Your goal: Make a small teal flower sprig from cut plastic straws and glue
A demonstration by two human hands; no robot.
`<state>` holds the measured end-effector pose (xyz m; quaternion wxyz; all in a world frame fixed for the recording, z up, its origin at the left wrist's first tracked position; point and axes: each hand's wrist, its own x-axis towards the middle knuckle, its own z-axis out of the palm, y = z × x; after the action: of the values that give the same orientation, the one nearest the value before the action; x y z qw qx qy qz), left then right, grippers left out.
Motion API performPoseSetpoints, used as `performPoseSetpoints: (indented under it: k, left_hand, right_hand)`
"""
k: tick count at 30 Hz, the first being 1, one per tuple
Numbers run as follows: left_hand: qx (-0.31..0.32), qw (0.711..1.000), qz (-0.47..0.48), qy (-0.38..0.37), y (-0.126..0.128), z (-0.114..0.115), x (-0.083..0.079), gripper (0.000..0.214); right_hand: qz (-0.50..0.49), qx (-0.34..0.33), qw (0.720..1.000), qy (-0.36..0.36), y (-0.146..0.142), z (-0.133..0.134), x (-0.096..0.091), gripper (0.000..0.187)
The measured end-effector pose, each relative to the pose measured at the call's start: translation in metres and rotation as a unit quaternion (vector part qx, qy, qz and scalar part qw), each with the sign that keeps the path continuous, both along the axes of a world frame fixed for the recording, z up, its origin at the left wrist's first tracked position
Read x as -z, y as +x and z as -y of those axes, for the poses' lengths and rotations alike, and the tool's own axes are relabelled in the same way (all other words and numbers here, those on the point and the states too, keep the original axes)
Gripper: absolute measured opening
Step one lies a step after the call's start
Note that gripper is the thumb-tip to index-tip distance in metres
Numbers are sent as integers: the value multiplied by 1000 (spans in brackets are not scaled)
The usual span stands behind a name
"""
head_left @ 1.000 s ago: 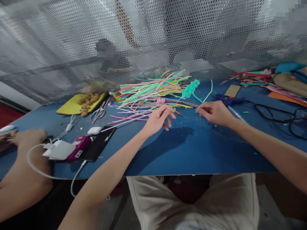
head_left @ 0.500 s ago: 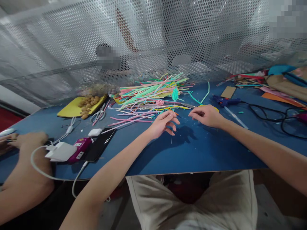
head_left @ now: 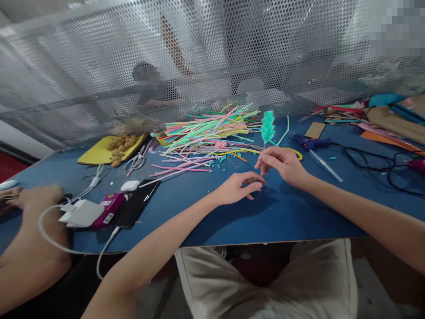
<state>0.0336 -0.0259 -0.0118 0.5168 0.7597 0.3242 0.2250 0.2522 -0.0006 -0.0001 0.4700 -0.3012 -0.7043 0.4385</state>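
A fuzzy turquoise leafy sprig on a thin stem stands upright above my right hand, whose thumb and fingers pinch the stem. Just below and to the left, my left hand has its fingers apart and loosely bent near the stem's lower part, seemingly holding nothing. Behind the hands lies a pile of pastel fuzzy stems, with a small pink fuzzy piece at its front. Small turquoise clippings are scattered before the pile.
To the right lie a blue glue gun and a brown card. On the left are a phone, a purple power adapter, and a yellow sheet with brown lumps. Another person's arm rests at far left. A perforated metal screen stands behind.
The turquoise sprig has passed from my left hand to my right hand, moving right and turning its broad side into view. My left hand has come lower and to the right.
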Motion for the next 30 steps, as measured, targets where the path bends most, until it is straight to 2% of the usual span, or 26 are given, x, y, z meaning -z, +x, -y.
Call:
performPoseSetpoints:
  k: [2,5,7,9,14,21,28,30]
  left_hand:
    - [25,992,-56,107,-2,-1,0,43]
    - [63,961,-106,247,-6,-6,1,36]
    - [71,939,-131,309,-10,-12,4,36]
    - [57,925,-157,341,-16,-21,8,40]
    - [31,917,-200,344,-31,-39,19,45]
    - [34,916,-210,340,-36,-44,16,45]
    - [48,917,-213,334,-38,-44,17,47]
    - [53,918,-212,332,-39,-44,18,48]
  right_hand:
    - [-21,74,996,42,8,-6,-5,25]
    - [-21,196,976,98,29,-24,-11,25]
    - [10,244,963,116,47,-39,-12,25]
    - [14,287,949,129,65,-53,-11,26]
    - [36,320,941,106,88,-71,-5,26]
    - [82,339,928,128,93,-76,-1,23]
    - [165,288,935,125,99,-66,-19,19]
    - [181,294,928,139,100,-60,-27,19]
